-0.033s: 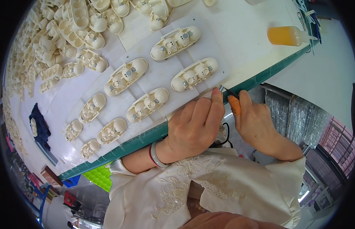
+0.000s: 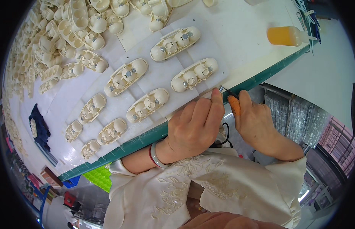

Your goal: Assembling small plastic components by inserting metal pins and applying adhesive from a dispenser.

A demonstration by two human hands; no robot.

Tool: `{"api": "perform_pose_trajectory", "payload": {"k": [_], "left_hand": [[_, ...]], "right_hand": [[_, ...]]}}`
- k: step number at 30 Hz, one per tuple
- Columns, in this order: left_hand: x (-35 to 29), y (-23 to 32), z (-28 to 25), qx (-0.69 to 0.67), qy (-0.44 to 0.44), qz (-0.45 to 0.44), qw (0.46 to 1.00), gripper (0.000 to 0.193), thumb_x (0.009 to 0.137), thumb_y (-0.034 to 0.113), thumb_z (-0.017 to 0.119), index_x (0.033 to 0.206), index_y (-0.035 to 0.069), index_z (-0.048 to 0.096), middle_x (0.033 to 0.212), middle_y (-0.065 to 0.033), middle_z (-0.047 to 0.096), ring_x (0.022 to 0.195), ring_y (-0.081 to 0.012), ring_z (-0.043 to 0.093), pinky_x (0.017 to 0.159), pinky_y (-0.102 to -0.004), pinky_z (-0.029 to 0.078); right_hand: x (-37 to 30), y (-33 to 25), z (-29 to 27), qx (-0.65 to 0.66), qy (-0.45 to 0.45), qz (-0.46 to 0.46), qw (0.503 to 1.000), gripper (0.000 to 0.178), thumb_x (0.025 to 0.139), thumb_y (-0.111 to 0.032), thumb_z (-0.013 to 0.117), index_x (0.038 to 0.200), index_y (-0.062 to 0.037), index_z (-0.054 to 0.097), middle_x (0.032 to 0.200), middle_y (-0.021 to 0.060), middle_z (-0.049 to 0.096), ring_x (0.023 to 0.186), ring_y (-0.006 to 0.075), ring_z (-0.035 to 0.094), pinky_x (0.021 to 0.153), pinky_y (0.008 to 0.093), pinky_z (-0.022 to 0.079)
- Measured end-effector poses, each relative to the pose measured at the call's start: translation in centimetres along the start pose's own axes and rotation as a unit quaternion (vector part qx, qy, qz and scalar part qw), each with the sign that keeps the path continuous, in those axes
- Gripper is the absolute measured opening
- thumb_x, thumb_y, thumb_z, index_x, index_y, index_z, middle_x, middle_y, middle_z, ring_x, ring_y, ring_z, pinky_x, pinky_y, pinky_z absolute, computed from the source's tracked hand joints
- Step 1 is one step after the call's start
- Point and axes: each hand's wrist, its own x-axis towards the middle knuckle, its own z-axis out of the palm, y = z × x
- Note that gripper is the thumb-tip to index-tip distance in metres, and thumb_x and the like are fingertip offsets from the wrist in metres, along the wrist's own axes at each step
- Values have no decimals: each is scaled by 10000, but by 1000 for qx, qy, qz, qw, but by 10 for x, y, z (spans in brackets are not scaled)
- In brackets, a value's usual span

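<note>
My left hand (image 2: 195, 124) is closed at the green table edge, thumb and fingertips pinching a small silvery metal piece (image 2: 221, 89). Wrapped in the fingers of my right hand (image 2: 257, 122) is a thin dark tool with an orange handle (image 2: 234, 104). Its tip meets or nearly meets the metal piece; the exact contact is too small to tell. Just beyond my left hand lies a cream oval plastic shell (image 2: 194, 74) with rounded domes and small metal parts inside. Another such shell (image 2: 148, 105) is to its left, and several more lie in two slanting rows.
The rows rest on a white board (image 2: 217, 45). A big heap of loose cream plastic parts (image 2: 47, 45) fills the far left. At the far right a bottle of orange-yellow liquid (image 2: 283, 36) lies on its side. A dark blue cloth (image 2: 40, 126) is at the left.
</note>
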Motion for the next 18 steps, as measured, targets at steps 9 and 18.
{"api": "perform_pose_trajectory", "payload": {"k": [9, 18], "left_hand": [[-3, -3, 2, -3, -7, 4, 1000, 251, 690, 16, 738, 927, 6, 657, 630, -12, 490, 501, -131, 523, 443, -247, 430], [-1, -7, 7, -18, 34, 11, 999, 209, 703, 14, 715, 902, 7, 652, 634, -4, 488, 491, -123, 506, 438, -245, 427]], "right_hand": [[8, -1, -1, -81, 4, -31, 996, 311, 905, -240, 592, 732, -62, 404, 454, 95, 501, 359, 275, 528, 331, 370, 416], [13, -2, -6, -103, -9, -45, 994, 307, 907, -230, 588, 732, -55, 406, 464, 122, 512, 372, 302, 533, 335, 384, 418]]}}
